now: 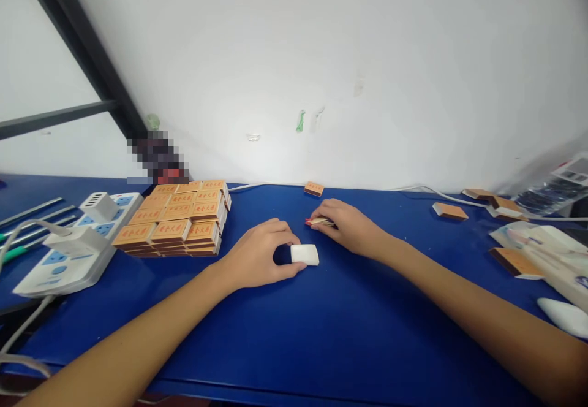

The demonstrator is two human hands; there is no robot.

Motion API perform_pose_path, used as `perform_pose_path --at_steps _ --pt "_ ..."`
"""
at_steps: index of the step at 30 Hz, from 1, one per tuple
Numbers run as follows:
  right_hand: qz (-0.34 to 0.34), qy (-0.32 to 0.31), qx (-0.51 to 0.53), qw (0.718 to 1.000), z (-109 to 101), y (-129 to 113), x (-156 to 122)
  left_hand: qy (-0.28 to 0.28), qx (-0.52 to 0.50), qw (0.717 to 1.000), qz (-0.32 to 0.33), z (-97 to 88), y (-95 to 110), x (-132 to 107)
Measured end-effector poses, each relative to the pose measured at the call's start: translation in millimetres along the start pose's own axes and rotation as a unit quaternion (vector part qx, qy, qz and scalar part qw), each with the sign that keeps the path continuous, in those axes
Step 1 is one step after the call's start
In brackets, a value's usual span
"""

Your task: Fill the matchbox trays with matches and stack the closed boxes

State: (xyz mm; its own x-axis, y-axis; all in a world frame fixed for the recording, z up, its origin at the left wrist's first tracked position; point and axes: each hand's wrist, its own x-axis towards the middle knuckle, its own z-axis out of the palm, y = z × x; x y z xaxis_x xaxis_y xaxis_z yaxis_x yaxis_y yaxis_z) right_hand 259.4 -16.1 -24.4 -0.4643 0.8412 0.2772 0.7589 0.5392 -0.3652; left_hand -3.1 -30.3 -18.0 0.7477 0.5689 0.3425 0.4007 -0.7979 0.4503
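Observation:
My left hand [261, 254] rests on the blue table [321, 333], its thumb and fingers closed on a small white matchbox tray [305, 254]. Just behind it, my right hand [346, 226] pinches a small bundle of red-tipped matches [318, 221] lying near the tabletop. The two hands are a few centimetres apart at the table's middle.
A stacked block of orange matchboxes [177, 218] sits at the left, beside a white power strip [78, 247] with a plug and cable. One loose matchbox [313, 189] lies by the wall; several more [450, 211] and a plastic packet [546, 251] lie at the right.

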Motion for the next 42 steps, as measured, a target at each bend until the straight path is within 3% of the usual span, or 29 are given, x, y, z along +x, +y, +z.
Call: perform_pose_path --at_steps 4,8,12,20,42 --pt "0.013 0.025 0.005 1.000 -13.8 1.5 -43.2 -0.016 -0.007 1.000 0.017 8.0 11.1 0.0" --pt "0.032 0.045 0.007 0.998 -30.5 1.2 -60.7 -0.013 -0.006 1.000 0.022 12.1 17.4 1.0" --pt "0.030 0.026 0.006 0.999 -38.2 -0.2 -62.6 -0.016 0.011 1.000 0.019 7.6 13.5 1.4" --pt "0.059 -0.070 0.038 0.995 -32.9 -8.0 -64.7 -0.018 0.027 0.999 0.010 2.6 7.6 -0.3" --pt "0.069 -0.051 0.054 0.995 -27.0 -7.9 -63.8 -0.028 0.026 0.999 0.012 0.3 7.7 0.7"
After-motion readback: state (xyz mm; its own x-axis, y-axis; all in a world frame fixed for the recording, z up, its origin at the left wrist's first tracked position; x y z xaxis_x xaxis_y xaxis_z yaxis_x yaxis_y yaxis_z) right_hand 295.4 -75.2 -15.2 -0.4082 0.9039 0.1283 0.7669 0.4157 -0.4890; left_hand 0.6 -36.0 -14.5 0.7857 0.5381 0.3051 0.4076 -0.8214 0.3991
